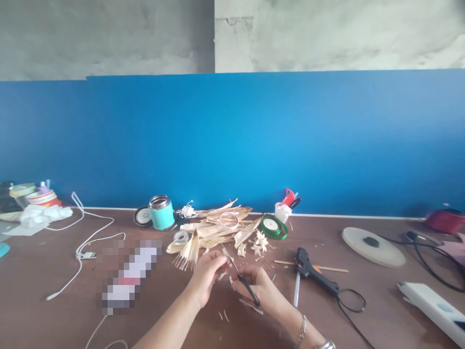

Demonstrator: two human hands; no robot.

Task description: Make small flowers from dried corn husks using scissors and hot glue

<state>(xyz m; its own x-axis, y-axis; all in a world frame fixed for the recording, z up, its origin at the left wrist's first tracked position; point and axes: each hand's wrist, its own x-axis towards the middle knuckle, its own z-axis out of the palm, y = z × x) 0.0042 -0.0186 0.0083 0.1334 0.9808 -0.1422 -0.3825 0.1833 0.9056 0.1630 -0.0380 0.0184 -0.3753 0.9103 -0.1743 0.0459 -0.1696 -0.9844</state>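
Note:
My right hand [256,286] is closed round the black handles of a pair of scissors [246,286], whose blades point up and left toward my other hand. My left hand [209,272] pinches a small pale piece, too small to make out clearly, beside the blade tips. Just beyond my hands lies a heap of dried husks [214,228], with a fringed, fan-shaped husk [189,251] at its near left. Pale flower shapes [260,242] sit at the heap's right, and thin cut scraps [225,316] are scattered below and around my hands.
A turquoise jar [161,213] and green ribbon roll [274,227] stand behind. On the right are a black glue gun [316,274], a round lid [373,247] and a white device [432,310]. White cables [80,242] and a pixelated object [132,274] lie left. A blue partition [232,140] borders the table.

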